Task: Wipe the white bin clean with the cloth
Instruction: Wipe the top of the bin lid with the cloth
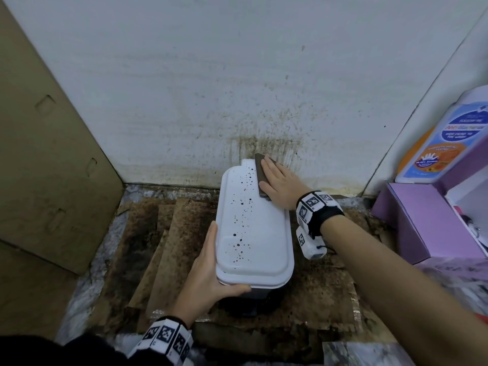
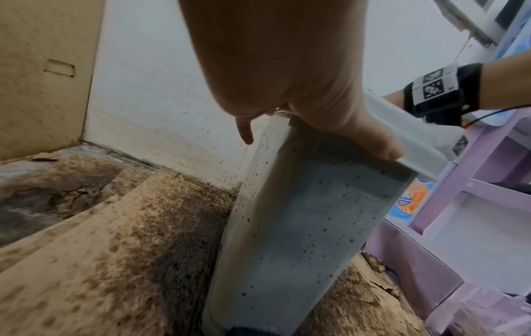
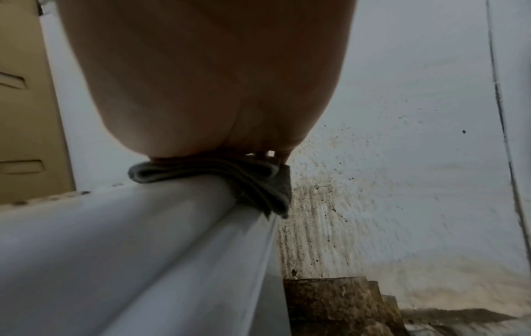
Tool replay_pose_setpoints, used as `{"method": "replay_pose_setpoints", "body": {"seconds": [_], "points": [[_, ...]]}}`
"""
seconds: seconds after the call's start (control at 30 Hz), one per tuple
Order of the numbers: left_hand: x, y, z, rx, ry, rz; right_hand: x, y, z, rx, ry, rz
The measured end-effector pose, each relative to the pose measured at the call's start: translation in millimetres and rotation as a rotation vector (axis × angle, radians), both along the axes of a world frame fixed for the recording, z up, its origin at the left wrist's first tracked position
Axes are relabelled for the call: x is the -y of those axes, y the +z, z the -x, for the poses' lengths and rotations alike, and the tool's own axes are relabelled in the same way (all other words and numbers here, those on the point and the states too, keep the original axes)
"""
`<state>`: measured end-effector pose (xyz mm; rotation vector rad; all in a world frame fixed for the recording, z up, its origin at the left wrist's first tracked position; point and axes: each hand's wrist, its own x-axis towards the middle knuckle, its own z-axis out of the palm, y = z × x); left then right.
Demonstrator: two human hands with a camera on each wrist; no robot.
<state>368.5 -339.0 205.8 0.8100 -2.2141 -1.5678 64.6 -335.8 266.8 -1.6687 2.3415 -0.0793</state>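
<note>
A white bin (image 1: pixel 253 228) with a closed lid stands on the floor against the wall; dark specks dot its lid and its side (image 2: pixel 301 227). My left hand (image 1: pixel 208 270) grips the bin's near left corner, fingers along the lid's left edge and thumb across the front. My right hand (image 1: pixel 280 183) lies flat with straight fingers on a folded brown-grey cloth (image 1: pixel 261 175), pressing it onto the far right part of the lid. In the right wrist view the cloth (image 3: pixel 229 179) is folded over the lid's edge (image 3: pixel 143 238) under my palm.
The wall (image 1: pixel 237 88) behind the bin is stained with brown splashes. Stained cardboard sheets (image 1: pixel 163 247) cover the floor. A cardboard panel (image 1: pixel 47 154) stands at the left. A purple box (image 1: pixel 422 220) and a labelled bottle (image 1: pixel 446 136) sit close at the right.
</note>
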Motion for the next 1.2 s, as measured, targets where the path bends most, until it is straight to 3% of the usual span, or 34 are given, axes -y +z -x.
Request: {"method": "replay_pose_setpoints", "body": {"seconds": [0.33,0.47,0.9,1.2], "points": [[-2,0,-1,0.002,0.004,0.021,-111,-2,-90,-0.032,-0.038,0.08],[-2,-2,0,0.007,0.007,0.039,-131,-4,-118,-0.049,-0.021,0.108],[1,-2,2,-0.023,-0.002,0.021,-3,3,-20,-0.05,0.009,0.023],[4,-3,2,0.021,0.026,0.056,-18,-3,-25,-0.026,0.003,0.071]]}}
